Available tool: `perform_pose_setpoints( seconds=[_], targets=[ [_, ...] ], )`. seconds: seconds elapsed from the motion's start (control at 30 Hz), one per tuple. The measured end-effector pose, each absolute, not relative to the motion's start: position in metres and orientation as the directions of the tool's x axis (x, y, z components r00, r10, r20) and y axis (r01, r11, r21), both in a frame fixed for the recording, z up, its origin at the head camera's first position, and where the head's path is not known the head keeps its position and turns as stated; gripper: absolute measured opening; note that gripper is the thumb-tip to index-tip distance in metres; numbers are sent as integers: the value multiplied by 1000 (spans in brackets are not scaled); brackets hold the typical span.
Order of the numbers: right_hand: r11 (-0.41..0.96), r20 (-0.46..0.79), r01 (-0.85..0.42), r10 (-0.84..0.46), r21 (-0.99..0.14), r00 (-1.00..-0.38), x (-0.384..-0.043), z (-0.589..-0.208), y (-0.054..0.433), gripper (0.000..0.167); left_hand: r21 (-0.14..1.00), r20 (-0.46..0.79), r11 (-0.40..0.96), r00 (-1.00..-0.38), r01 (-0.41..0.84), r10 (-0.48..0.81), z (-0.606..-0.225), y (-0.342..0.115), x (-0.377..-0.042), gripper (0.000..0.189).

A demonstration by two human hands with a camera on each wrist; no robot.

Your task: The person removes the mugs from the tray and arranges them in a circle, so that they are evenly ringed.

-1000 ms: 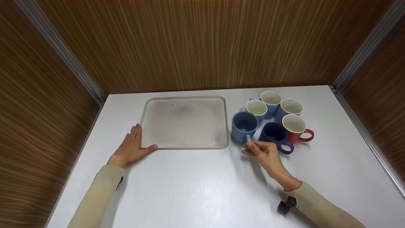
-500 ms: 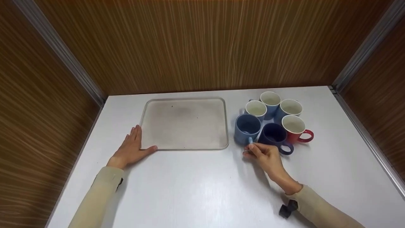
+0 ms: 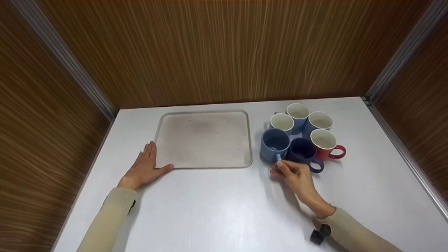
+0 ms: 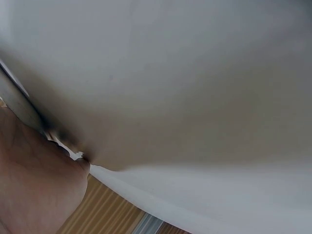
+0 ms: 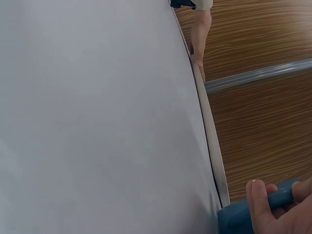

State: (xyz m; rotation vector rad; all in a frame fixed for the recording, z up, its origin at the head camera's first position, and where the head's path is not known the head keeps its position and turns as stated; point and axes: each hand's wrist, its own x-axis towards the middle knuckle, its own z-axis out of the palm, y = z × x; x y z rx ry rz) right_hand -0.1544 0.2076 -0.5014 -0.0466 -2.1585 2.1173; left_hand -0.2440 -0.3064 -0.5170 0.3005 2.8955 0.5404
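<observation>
My right hand pinches the handle of a blue mug, which stands upright to the right of the tray. In the right wrist view, fingers curl round the handle of that blue mug. My left hand lies at the front left corner of a pale rectangular tray, fingers straight along its left side and thumb along its front edge. The left wrist view shows the left hand against the tray rim. A dark navy mug stands right beside the blue mug.
Close behind are several white-lined mugs: a light blue mug, another blue mug, a third blue mug, and a red mug with its handle to the right. Wood-patterned panels enclose the white table.
The blue mug and my right hand have shifted slightly right and toward me, bringing the mug up beside the navy mug. My left hand stays at the tray corner.
</observation>
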Motion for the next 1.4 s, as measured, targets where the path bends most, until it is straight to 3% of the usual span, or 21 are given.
perform_pose_setpoints(
  seconds=[0.53,1.0,1.4],
  targets=[
    [80,107,-97,131,-992,-986,-160,-504,211,18,380,-142,912,-965,154,222,-519,-306,-246,131],
    [2,184,-186,180,-982,-966,-157,-505,213,29,377,-133,909,-960,179,245,-513,-305,-255,130],
    [-40,148,-159,195,-987,-970,-152,-503,213,30,365,-144,917,-963,160,226,-512,-311,-253,132]
  ],
)
